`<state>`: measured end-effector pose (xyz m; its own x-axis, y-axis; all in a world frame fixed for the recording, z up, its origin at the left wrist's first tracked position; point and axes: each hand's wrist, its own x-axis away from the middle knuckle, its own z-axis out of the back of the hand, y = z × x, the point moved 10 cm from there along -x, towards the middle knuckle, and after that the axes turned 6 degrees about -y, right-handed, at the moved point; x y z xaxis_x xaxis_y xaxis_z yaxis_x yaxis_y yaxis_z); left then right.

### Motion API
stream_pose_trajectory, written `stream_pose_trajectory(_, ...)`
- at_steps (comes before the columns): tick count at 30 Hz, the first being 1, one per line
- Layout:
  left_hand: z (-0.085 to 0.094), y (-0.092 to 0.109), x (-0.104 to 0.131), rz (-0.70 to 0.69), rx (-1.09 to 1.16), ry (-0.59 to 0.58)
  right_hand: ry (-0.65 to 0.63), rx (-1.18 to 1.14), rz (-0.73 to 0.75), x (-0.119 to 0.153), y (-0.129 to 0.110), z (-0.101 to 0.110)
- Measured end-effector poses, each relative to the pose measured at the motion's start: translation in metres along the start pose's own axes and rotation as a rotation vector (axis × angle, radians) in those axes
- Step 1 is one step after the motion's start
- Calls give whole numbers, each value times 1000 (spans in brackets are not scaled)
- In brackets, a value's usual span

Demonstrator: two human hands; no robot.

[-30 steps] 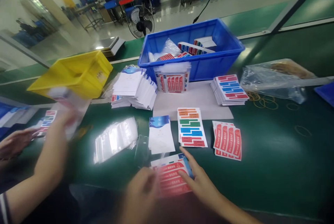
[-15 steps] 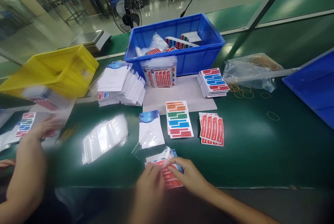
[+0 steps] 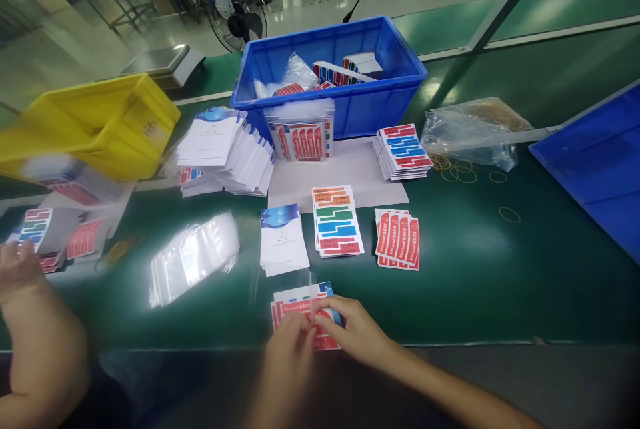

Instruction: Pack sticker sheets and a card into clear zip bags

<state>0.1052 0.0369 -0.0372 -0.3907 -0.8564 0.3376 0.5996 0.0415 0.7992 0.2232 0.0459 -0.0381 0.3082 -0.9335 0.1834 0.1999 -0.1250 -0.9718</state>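
Observation:
Near the table's front edge lie red and white label sheets (image 3: 293,306) with a blue-cornered sheet beneath. Both my hands are over them. My left hand (image 3: 293,342), blurred, has its fingers closed at a clear plastic bag (image 3: 311,286) seen edge-on. My right hand (image 3: 353,329) pinches the same bag from the right, thumb and forefinger together. Just beyond lie white booklets with blue tops (image 3: 284,242), a stack of multicoloured label sheets (image 3: 339,222) and fanned red label sheets (image 3: 399,240). Clear bags (image 3: 195,259) are piled at the left.
A blue bin (image 3: 330,109) stands behind, a yellow bin (image 3: 125,129) at the left. Tall booklet stacks (image 3: 215,139) and more label sheets (image 3: 404,149) sit between. Rubber bands (image 3: 457,169) lie at the right. A co-worker's arm (image 3: 45,329) reaches in at the left.
The clear bag, earlier spread over the booklets and labels, now stands narrow between my fingers. The co-worker's hand has moved left. The whole view has shifted slightly.

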Motion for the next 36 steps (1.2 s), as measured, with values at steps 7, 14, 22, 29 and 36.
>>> stream_pose_trajectory(7,-10,2,-3,-8,-20,-59,-60,-104,-66,0,11,-8)
stream_pose_trajectory(14,-10,1,-3,-38,-29,-59,-30,-88,-107,0,12,-7)
stream_pose_trajectory(22,-11,3,-1,-66,-49,-45,-22,-84,-128,-3,17,-11)
stream_pose_trajectory(29,-9,6,-5,-92,-74,-16,-42,-89,-109,-6,17,-11)
stream_pose_trajectory(36,-2,2,-6,45,68,10,-39,-41,-122,-6,16,-9)
